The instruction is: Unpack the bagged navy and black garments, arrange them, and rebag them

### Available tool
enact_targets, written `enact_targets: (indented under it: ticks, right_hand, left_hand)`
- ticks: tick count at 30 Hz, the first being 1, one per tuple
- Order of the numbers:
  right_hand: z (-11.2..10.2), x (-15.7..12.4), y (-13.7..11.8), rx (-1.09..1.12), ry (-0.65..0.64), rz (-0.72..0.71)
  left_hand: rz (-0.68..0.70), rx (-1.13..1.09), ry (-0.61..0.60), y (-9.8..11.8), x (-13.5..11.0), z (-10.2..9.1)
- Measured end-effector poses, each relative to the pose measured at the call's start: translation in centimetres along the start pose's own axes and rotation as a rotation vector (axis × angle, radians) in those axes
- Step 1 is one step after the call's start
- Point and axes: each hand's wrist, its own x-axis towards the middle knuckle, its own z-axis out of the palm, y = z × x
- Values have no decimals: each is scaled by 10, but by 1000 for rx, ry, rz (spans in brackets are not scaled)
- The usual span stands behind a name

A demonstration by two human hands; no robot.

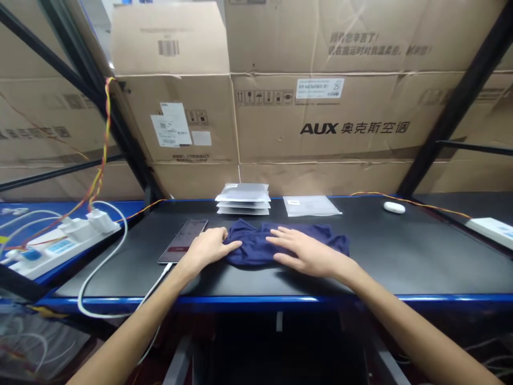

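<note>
A crumpled dark blue cloth (252, 248) lies on the black tabletop in front of me. My left hand (210, 247) is at its left end, with the thumb stretched out over the fabric and the fingers bent down at the edge. Thumb and fingers are apart; the fingertips are partly hidden. Palm down, my right hand (306, 251) rests across the middle and right of the cloth with its fingers spread. Just left of my left hand, a phone (182, 243) lies with a white cable (160, 278) plugged into its near end.
Behind the cloth stand a stack of translucent packets (243, 199) and a single flat translucent bag (312, 206). A small white case (394, 207) lies at the right. Power strips (60, 246) flank the table (420, 256). Cardboard (320, 144) and black posts (457, 101) bound the back.
</note>
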Motion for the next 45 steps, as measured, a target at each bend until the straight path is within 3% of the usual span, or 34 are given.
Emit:
enact_targets:
  ticks: [4,8,14,17,20,24,28,33,36,40,43,45]
  right_hand:
    - [12,7,-2,3,-108,39]
    - [6,-1,4,12,-125,45]
    - [-15,-32,47,-156,77,240]
    - [-13,-43,62,-178,54,268]
    - [-6,-46,65,-154,51,263]
    - [-6,-48,64,-62,62,267]
    - [-14,-59,72,5,74,316]
    - [-14,-70,84,-27,50,327]
    - [-10,-70,87,-64,10,322]
    - [-8,-68,85,-77,-6,327]
    - [-8,-64,81,-89,-24,334]
    - [-8,-60,77,-95,-33,332]
  left_hand:
    - [128,-266,116,-4,10,7]
    - [141,-448,198,1,13,4]
    - [150,-381,393,30,17,-18]
    - [179,-321,458,58,20,-17]
    - [243,-230,385,87,21,-1]
    - [520,-126,190,109,17,29]
    - [678,-85,115,105,12,40]
    - [739,-213,17,87,6,28]
    - [656,-353,57,77,6,19]
    - [333,-257,256,63,10,8]
    - [103,-75,113,55,13,5]
    - [63,-21,-19,52,15,6]
